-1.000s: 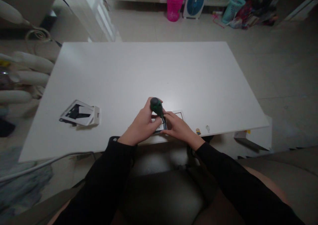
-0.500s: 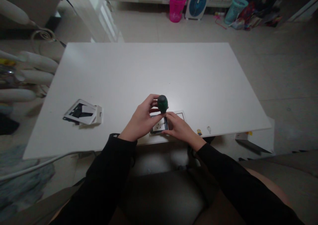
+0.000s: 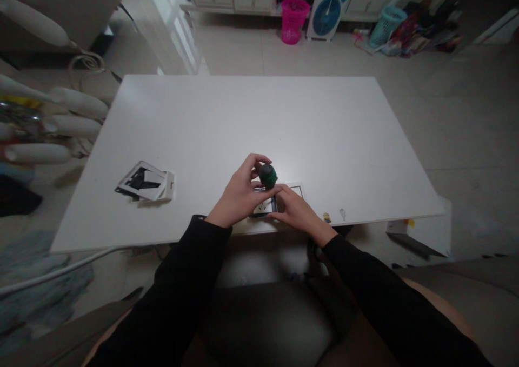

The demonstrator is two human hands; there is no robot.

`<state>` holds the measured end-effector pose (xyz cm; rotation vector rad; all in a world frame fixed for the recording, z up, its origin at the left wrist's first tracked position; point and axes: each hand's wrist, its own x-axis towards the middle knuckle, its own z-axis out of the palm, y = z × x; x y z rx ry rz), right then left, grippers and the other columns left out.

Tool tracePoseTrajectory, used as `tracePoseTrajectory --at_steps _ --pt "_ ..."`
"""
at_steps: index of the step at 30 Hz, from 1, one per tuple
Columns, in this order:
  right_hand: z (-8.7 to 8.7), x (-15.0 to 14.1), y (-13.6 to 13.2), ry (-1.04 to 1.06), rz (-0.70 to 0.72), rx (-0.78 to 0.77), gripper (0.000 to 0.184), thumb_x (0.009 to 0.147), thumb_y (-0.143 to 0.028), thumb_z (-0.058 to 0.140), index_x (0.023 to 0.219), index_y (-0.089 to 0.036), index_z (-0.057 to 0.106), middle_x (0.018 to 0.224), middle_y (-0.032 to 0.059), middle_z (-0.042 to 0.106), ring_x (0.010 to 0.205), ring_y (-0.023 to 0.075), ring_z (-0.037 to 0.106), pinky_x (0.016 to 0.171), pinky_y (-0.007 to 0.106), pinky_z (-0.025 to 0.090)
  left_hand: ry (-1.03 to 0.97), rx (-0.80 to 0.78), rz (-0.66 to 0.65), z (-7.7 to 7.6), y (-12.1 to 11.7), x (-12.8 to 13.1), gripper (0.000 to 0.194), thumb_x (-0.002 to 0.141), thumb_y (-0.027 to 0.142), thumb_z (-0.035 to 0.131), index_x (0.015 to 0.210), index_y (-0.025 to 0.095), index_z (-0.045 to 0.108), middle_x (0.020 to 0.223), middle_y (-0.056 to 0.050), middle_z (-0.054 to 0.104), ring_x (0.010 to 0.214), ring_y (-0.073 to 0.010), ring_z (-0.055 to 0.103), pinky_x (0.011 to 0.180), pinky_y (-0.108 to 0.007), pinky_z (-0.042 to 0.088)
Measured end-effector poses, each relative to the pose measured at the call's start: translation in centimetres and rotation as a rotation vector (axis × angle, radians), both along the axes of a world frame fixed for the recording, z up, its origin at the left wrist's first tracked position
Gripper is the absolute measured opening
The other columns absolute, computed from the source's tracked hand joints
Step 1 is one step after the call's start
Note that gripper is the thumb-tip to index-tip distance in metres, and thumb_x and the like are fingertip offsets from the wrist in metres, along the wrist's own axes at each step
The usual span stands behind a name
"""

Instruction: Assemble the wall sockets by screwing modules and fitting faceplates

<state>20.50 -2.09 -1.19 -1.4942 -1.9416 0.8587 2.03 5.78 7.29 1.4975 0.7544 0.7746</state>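
Near the table's front edge, my left hand (image 3: 239, 193) is closed around a screwdriver (image 3: 267, 176) with a dark green and black handle. The handle points up toward me; its shaft and tip are hidden behind my fingers. Beneath it lies a wall socket (image 3: 261, 208) with a white face and a dark frame. My right hand (image 3: 295, 208) is closed at the socket's right side, its thumb low on the frame and its fingers close to the screwdriver. Behind that hand a white frame with a dark outline (image 3: 297, 189) shows in part.
On the left of the white table (image 3: 243, 113) lie stacked white and black switch frames (image 3: 146, 182). Two small stickers (image 3: 326, 217) are near the front edge at right. A pink basket (image 3: 293, 24) and a blue and white fan (image 3: 325, 13) stand on the floor beyond.
The camera view has shifted a little, so the table sits slightly lower and further right. The screwdriver handle leans somewhat differently; both hands keep their holds.
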Motion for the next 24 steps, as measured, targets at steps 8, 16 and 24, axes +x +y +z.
tracePoseTrajectory --at_steps 8,16,24 --pt "0.13 -0.01 0.07 -0.005 0.003 -0.009 0.072 0.078 -0.025 0.088 0.141 -0.025 0.054 0.143 0.0135 0.057 0.132 0.0319 0.059 0.113 0.053 0.05 0.01 0.066 -0.055 0.31 -0.15 -0.03 0.041 0.083 0.008 0.065 0.118 0.021 0.049 0.107 -0.004 0.067 0.103 -0.018 0.069 0.092 -0.037 0.057" --pt "-0.45 0.09 -0.02 0.033 -0.018 0.001 0.072 0.079 -0.025 0.086 0.143 -0.026 0.053 0.139 0.0123 0.059 0.13 0.0311 0.06 0.11 0.052 0.052 0.109 0.143 -0.031 0.3 -0.43 0.03 0.048 0.079 0.018 0.082 0.119 0.021 0.055 0.098 0.0 0.063 0.082 -0.0124 0.064 0.077 -0.029 0.056" --pt "0.26 -0.09 0.09 0.005 0.006 -0.011 0.071 0.079 -0.025 0.087 0.141 -0.026 0.053 0.142 0.013 0.057 0.132 0.0319 0.059 0.112 0.053 0.05 0.013 0.086 -0.067 0.31 -0.2 -0.18 0.041 0.083 0.011 0.072 0.12 0.02 0.056 0.104 -0.004 0.071 0.103 -0.0189 0.072 0.1 -0.041 0.058"
